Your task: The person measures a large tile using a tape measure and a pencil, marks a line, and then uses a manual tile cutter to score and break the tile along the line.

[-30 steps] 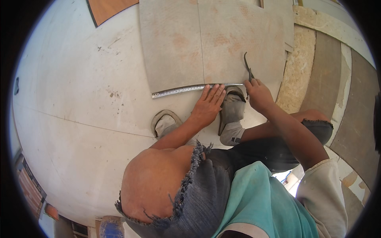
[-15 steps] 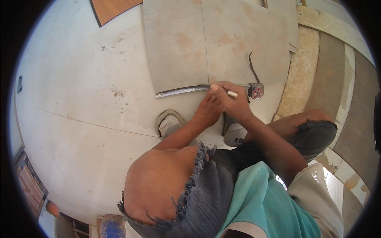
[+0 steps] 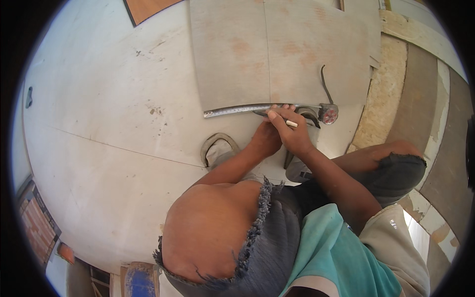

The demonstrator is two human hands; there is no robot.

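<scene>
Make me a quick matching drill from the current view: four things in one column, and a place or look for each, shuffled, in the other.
Things
1. Pen
2. Tape case
3. Tape blade
4. Orange-brown panel

Places and looks
A. Stretched along the near edge of the grey board
B. At the top edge of the picture, left of the grey board
C. In the right hand, its pale end showing
D. Dark, with red on its face

Pairs: 1-C, 2-D, 3-A, 4-B
</scene>
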